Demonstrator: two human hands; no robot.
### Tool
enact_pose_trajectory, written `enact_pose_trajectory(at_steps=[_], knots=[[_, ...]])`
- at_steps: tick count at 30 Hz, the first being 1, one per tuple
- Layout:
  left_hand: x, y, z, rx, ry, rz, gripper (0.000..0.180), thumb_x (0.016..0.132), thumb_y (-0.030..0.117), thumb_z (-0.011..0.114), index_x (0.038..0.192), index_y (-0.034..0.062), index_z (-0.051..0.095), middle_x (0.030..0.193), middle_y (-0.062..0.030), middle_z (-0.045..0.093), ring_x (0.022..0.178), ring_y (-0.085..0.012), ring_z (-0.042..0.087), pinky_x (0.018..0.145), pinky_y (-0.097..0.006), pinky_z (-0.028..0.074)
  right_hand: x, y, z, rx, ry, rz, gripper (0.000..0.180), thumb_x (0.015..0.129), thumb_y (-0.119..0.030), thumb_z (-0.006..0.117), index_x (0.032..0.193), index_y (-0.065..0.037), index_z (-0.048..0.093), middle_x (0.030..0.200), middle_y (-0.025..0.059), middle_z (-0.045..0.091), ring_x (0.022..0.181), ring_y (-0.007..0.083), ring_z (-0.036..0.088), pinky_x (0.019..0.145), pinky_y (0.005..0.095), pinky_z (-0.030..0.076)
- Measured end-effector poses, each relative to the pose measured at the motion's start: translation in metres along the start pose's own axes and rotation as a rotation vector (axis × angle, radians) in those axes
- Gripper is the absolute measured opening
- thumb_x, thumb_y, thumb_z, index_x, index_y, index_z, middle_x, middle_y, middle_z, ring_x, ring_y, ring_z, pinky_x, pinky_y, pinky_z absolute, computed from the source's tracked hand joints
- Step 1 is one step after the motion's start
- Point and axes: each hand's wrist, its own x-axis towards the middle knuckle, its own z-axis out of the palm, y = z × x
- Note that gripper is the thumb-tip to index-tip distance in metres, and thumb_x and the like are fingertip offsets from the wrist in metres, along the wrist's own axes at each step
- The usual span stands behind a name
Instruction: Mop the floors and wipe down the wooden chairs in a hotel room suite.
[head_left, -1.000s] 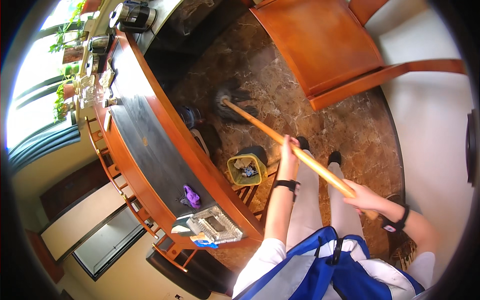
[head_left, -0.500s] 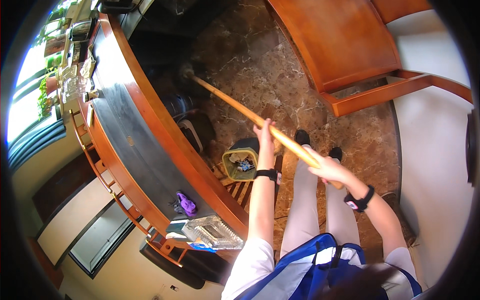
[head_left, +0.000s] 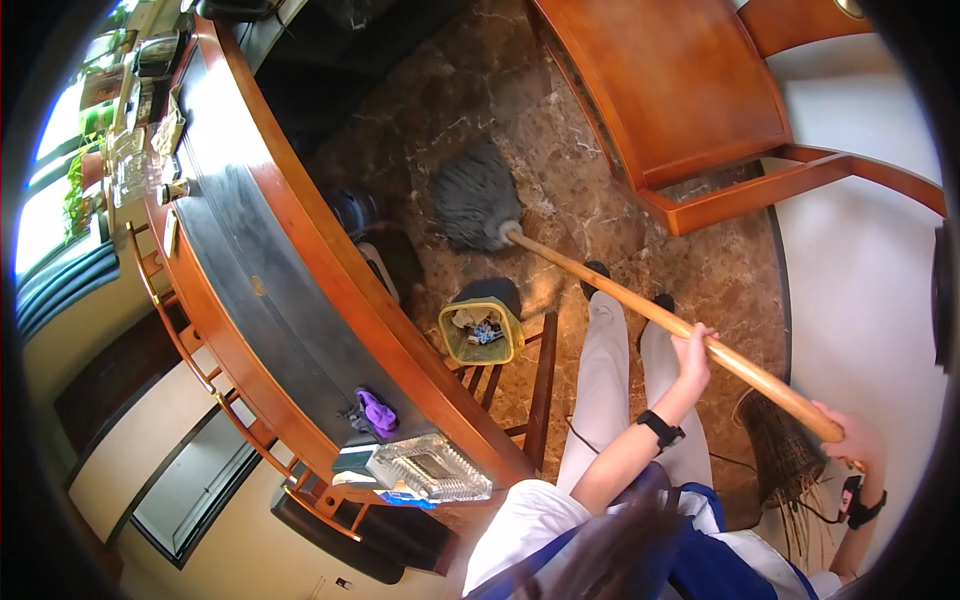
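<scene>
- Grey mop head (head_left: 477, 197), head view: strands spread on the marbled floor (head_left: 590, 200), near the yellow-rimmed bin (head_left: 512, 325).
- Left hand (head_left: 692, 355) has fingers wrapped round the wooden handle (head_left: 610, 286); right hand (head_left: 855, 440) grips its top end.
- Best, probably: steady strokes, hands well apart, strands flat, clear of the bin.

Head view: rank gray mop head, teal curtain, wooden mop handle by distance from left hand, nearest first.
From the left hand:
1. Wooden mop handle: inside the hand's grip.
2. Gray mop head: ahead and to the left, at the handle's far end.
3. Teal curtain: at the far left of the view.
</scene>
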Motion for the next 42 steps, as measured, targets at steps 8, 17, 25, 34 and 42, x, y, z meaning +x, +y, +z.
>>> enact_pose_trajectory(at_steps=[8,17,25,34,42], knots=[[0.016,0.014,-0.053,0.1,0.085,0.015,0.023,0.06,0.002,0.05,0.077,-0.0015,0.036,0.058,-0.01,0.049,0.048,-0.0194,0.051,0.049,-0.029,0.045,0.026,-0.027,0.028,-0.142,-0.022,0.009,0.061,0.065,-0.007,0.055,0.121,-0.013,0.033,0.053,0.0016,0.047,0.034,0.0084,0.041,0.034,0.0208,0.037],[0.099,0.119,-0.133,0.437,0.629,0.277,0.036,0.06,0.003,0.042,0.093,-0.0117,0.036,0.05,-0.0123,0.048,0.039,-0.0208,0.049,0.036,-0.03,0.039,0.131,-0.043,0.143,0.076,-0.237,-0.179,0.062,0.073,-0.01,0.051,0.126,-0.014,0.02,0.058,0.0039,0.049,0.039,0.0092,0.047,0.039,0.0212,0.042],[0.1,0.162,-0.171,0.643,0.595,0.503,0.026,0.063,0.006,0.044,0.084,-0.0079,0.038,0.053,-0.0125,0.048,0.039,-0.0195,0.047,0.037,-0.03,0.037,0.148,-0.036,0.217,0.549,-0.467,-0.315,0.061,0.078,-0.006,0.047,0.128,-0.012,0.012,0.056,0.0025,0.041,0.037,0.0086,0.04,0.036,0.0218,0.039],[0.052,0.023,-0.126,0.991,0.375,0.542,0.039,0.062,0.014,0.051,0.085,-0.0112,0.034,0.068,-0.0233,0.051,0.066,-0.0329,0.055,0.059,-0.036,0.044,0.092,0.081,0.168,0.569,-0.406,-0.245,0.059,0.077,-0.001,0.044,0.127,-0.011,0.013,0.053,0.0029,0.04,0.039,0.01,0.041,0.037,0.021,0.036],[-0.017,-0.054,-0.067,1.247,0.021,0.368,0.056,0.065,0.023,0.054,0.093,-0.0143,0.023,0.078,-0.0292,0.051,0.077,-0.0375,0.053,0.07,-0.037,0.042,0.015,0.152,0.16,0.756,-0.305,-0.201,0.058,0.077,-0.002,0.043,0.126,-0.011,0.013,0.053,0.0042,0.041,0.04,0.012,0.041,0.04,0.0226,0.037]])
